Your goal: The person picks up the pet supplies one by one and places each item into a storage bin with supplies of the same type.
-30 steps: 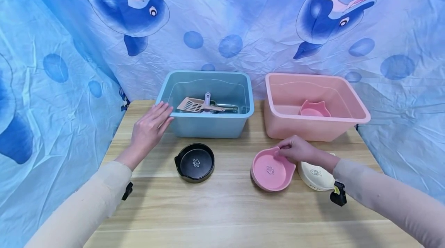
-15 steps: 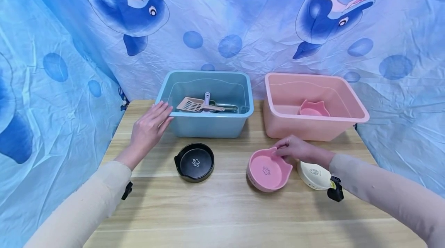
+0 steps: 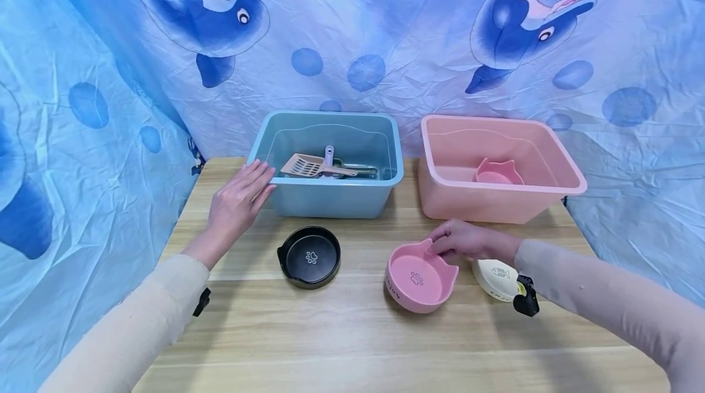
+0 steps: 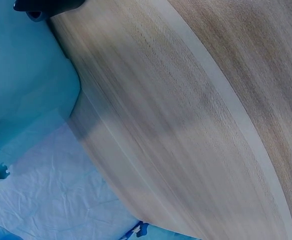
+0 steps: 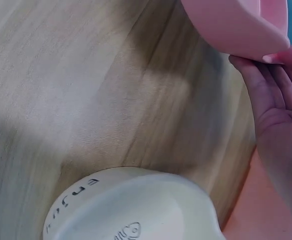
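With fingers straight, my left hand [image 3: 237, 197] rests at the near left corner of the light-blue bin [image 3: 333, 200]. In the head view, my right hand [image 3: 459, 239] pinches the rim of a pink cat-eared pet bowl [image 3: 415, 281], which has a paw print inside. The right wrist view puts the thumb on the inside of that bowl [image 5: 225, 30] and the fingers outside, with a shadow on the table below. A cream bowl [image 3: 492, 280] with a fish drawing is partly hidden by the right forearm. Left of the pink bowl stands a black paw-print bowl [image 3: 310, 258].
Litter scoops, among them a beige slotted one [image 3: 304, 165], lie in the blue bin. The pink bin [image 3: 501, 204] at the back right holds another pink cat-eared bowl [image 3: 498, 172]. Behind the wooden table [image 3: 330, 344] hangs a blue dolphin-print cloth [image 3: 385, 26].
My right hand has moved left and slightly toward me with the pink bowl, whose outer lettering now shows. The left hand stays on the blue bin.
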Demonstrator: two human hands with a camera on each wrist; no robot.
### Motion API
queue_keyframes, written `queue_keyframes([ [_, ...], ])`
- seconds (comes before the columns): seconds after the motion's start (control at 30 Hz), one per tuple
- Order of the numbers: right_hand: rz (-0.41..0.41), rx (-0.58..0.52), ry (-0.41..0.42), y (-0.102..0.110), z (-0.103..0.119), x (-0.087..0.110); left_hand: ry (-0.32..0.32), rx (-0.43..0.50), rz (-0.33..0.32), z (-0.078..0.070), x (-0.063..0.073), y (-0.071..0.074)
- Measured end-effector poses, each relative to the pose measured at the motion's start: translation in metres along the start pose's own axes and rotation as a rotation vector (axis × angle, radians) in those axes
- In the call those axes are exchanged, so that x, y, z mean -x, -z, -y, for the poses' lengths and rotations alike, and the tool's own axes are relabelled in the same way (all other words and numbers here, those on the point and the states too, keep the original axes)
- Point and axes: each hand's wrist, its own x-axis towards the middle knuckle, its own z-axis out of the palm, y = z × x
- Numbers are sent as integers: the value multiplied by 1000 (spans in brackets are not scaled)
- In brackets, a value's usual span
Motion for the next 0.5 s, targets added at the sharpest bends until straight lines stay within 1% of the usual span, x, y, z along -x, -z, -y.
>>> queue_keyframes([
  [0.17, 13, 28, 10, 2, 14, 8, -3, -5, 4, -1, 0, 0],
  [0.27, 15, 51, 20, 6, 29, 17, -3, -13, 8, 0, 0, 1],
  [0.4, 0, 76, 30, 13, 59, 37, -3, -3, -2, 0, 0, 1],
  [0.5, -43, 128, 46, 24, 87, 56, -15, 12, -8, 0, 0, 1],
])
